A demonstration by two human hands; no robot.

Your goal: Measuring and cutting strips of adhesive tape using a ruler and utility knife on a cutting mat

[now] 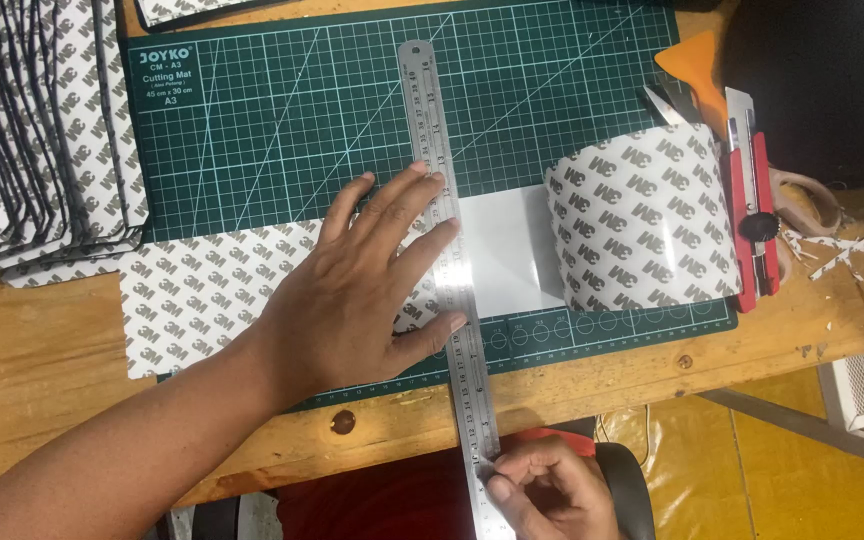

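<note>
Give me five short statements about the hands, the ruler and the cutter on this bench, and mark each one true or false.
1. The left hand lies flat, palm down, on the steel ruler. True.
2. The right hand holds the red utility knife. False: the knife lies at the right edge of the green cutting mat, and the right hand pinches the ruler's near end.
3. The ruler crosses a patterned adhesive sheet. True.
4. The sheet lies flat along its whole length. False: its right end curls up into a roll.
5. The cutting mat is blue. False: it is green.
</note>
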